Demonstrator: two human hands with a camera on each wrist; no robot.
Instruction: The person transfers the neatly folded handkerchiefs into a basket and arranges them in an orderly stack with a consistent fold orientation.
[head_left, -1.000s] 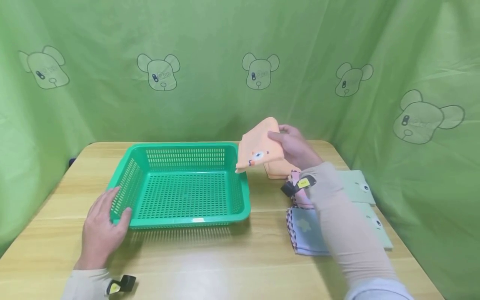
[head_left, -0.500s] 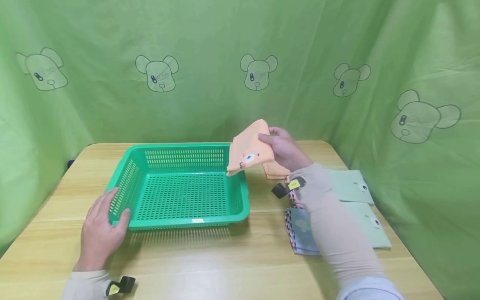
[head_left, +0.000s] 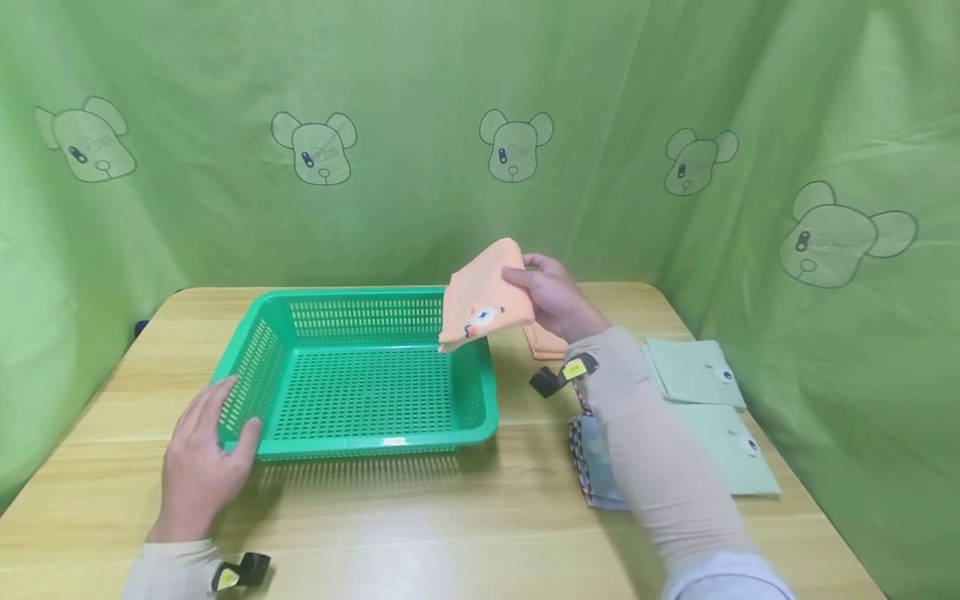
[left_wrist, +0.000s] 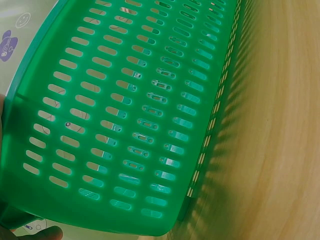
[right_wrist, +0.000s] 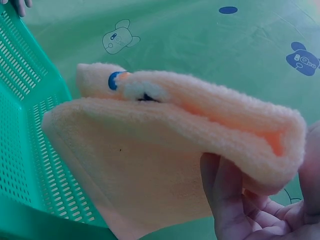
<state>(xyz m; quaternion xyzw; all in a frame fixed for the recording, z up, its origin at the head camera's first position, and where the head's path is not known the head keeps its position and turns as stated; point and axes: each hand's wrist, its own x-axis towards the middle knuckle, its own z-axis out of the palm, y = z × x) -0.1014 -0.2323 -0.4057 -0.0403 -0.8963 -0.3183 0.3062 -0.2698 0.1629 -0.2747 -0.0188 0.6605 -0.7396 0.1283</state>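
A folded peach hand towel (head_left: pixel 480 292) with an embroidered animal face hangs tilted above the right end of the green plastic basket (head_left: pixel 322 447). My right hand (head_left: pixel 557 298) pinches its right edge, thumb on the near side. The right wrist view shows the towel's (right_wrist: pixel 135 155) fluffy folded layers, the fingers (right_wrist: pixel 227 200) gripping one side. At the basket's near left corner, my left hand (head_left: pixel 201 467) holds the rim, with fingers over the left side and thumb at the front. From the left wrist, the slotted basket wall (left_wrist: pixel 110 220) fills much of the view. The basket's floor is bare.
Another peach towel (head_left: pixel 546 343) lies behind my right wrist. Under and beside the right forearm are a blue towel (head_left: pixel 600 471) with a checked edge and two pale green towels (head_left: pixel 686 367). A green curtain (head_left: pixel 420 217) stands behind the wooden table (head_left: pixel 390 533).
My right hand has carried the peach towel leftward, from beside the basket's right rim to above it. The left hand and basket have stayed in place.
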